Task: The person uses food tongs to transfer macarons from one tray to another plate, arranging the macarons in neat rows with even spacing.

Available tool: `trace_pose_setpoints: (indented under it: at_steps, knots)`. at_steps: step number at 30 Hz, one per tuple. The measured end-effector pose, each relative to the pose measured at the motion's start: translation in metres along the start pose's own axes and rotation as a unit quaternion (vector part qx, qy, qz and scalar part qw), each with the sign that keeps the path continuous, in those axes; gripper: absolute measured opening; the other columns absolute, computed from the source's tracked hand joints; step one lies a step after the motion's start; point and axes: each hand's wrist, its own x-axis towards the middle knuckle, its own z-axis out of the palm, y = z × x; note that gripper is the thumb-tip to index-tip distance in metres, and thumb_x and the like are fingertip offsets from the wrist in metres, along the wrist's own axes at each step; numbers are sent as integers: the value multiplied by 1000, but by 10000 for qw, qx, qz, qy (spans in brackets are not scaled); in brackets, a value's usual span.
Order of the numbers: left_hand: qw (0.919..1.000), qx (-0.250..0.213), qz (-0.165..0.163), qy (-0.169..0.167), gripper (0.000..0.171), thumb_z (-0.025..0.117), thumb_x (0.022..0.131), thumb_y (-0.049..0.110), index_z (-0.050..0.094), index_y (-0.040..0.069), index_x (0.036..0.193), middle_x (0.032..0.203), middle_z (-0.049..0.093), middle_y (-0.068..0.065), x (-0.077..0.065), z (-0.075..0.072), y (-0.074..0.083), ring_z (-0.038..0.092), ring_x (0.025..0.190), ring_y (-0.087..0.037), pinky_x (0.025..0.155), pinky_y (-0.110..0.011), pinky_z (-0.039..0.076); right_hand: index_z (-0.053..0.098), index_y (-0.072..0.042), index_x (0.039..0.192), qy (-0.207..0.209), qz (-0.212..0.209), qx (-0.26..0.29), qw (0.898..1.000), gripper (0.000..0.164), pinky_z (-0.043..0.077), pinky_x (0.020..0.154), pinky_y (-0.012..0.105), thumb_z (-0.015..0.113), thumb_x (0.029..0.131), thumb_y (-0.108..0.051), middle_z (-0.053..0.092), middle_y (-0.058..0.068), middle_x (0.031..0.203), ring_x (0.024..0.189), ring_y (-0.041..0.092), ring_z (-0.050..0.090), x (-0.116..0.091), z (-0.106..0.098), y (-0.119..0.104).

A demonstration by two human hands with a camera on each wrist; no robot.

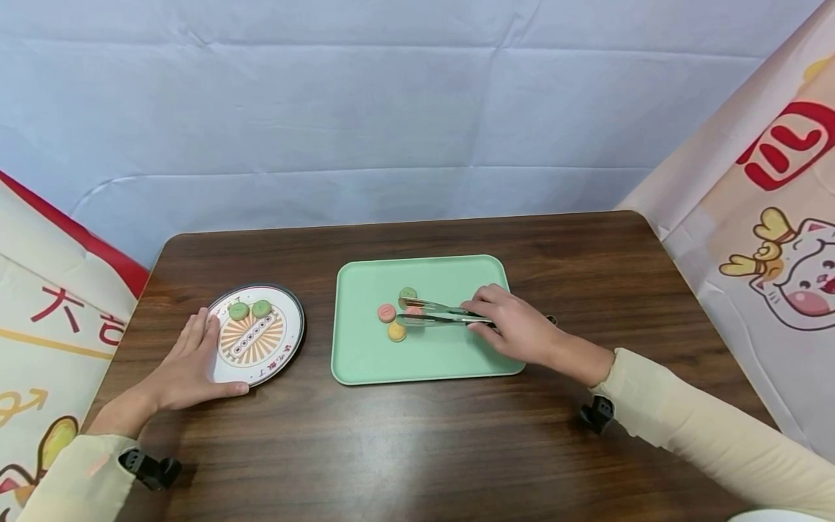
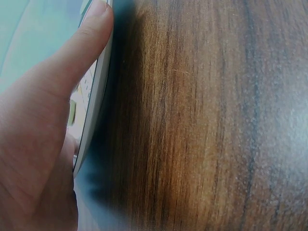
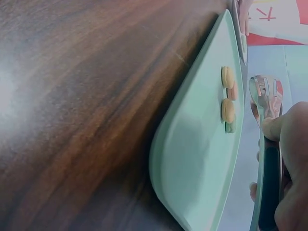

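Note:
My right hand [image 1: 515,326] grips metal tongs [image 1: 443,317] with dark handles, their tips over the pale green tray [image 1: 365,362]. Under and beside the tips lie macarons: a green macaron [image 1: 407,293], a pink macaron [image 1: 386,313], another pink macaron [image 1: 414,311] partly hidden by the tongs, and a yellow macaron [image 1: 396,331]. In the right wrist view the tongs [image 3: 267,98] appear raised above the tray, with no macaron visible between them. My left hand [image 1: 185,362] rests against a round patterned plate [image 1: 280,348], fingers straight along its left rim, thumb [image 2: 82,48] at its near edge.
Two green macarons [image 1: 251,310] sit on the far part of the plate. Both plate and tray stand on a dark wooden table [image 1: 391,442]. A white rim [image 1: 776,516] shows at the bottom right. Pale cloth [image 1: 365,130] hangs behind the table, with printed cloths at both sides.

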Motion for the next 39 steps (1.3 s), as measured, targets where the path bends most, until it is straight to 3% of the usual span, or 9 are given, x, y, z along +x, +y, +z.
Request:
trace_pose_setpoints:
  at_steps: [39]
  knots:
    - [10000,-23,3,5,139,78,77,65,-7,-11,157,163,-20,-31,-2,-1,2,-17,151,-48,117,-70,8,71,-4,124,-48,159,73,9998,30,48,77,34,71,97,-17,62,5,103,99,20,56,24,2,-13]
